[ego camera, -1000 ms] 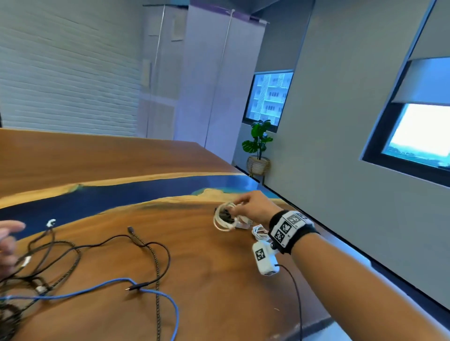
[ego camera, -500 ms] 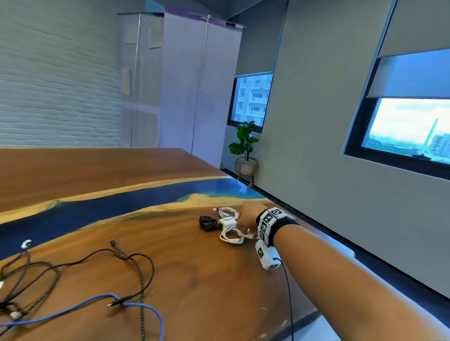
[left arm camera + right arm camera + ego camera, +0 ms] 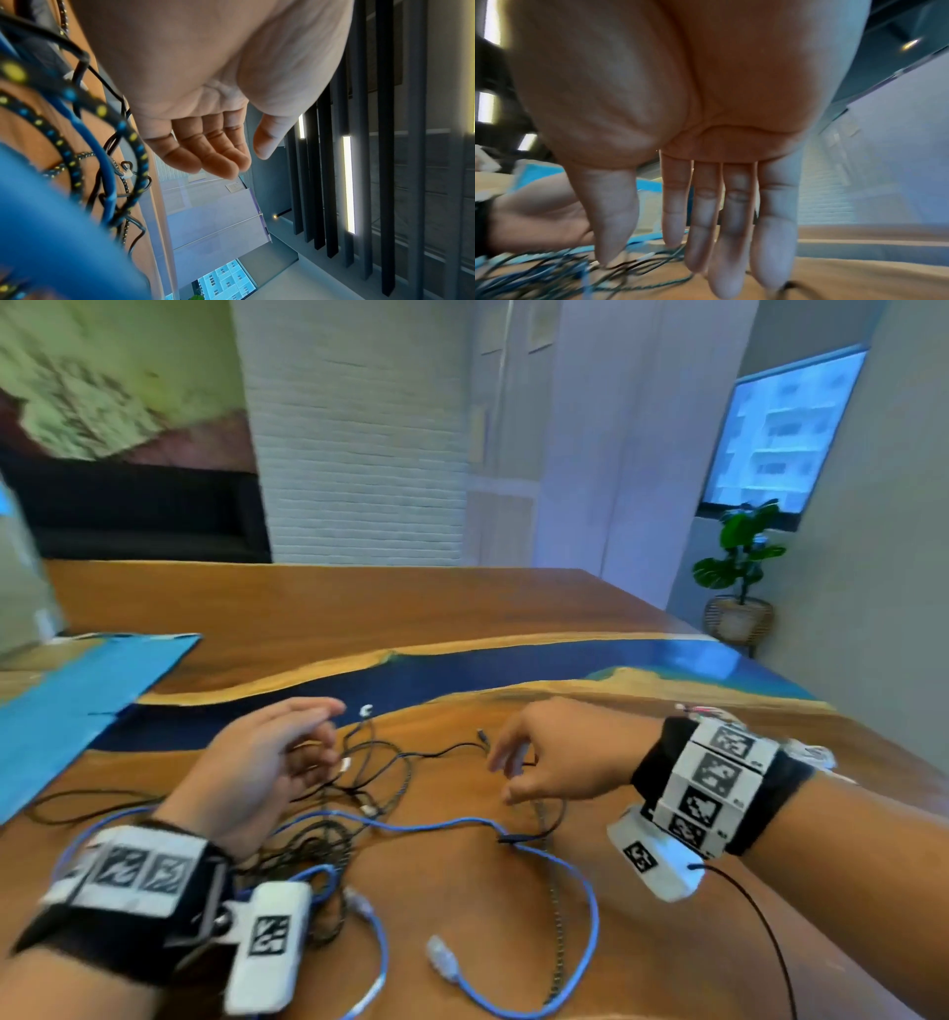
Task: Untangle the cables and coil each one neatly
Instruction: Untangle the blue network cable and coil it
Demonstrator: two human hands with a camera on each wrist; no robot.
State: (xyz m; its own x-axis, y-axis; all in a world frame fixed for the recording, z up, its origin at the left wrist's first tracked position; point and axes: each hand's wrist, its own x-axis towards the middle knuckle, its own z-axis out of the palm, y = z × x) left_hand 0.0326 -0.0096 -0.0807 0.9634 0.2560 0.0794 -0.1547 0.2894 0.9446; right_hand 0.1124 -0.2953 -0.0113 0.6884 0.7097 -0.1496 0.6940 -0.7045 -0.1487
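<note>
Item: tangle of cables [image 3: 359, 793], lower centre of the head view, on the wooden surface [image 3: 513, 618]; includes a blue cable [image 3: 590, 906], a braided cable [image 3: 552, 891] and thin black leads.

Step, as judged: choosing one cable to free. Advice: find a loose plug end, follow that lead back, lift crossings apart gently, never yank.

Left hand [image 3: 257, 762]: fingers loosely apart, holding nothing.

Right hand [image 3: 560, 752]: fingers [image 3: 734, 223] extended, slightly apart, just above the cables; contact unclear.
</note>
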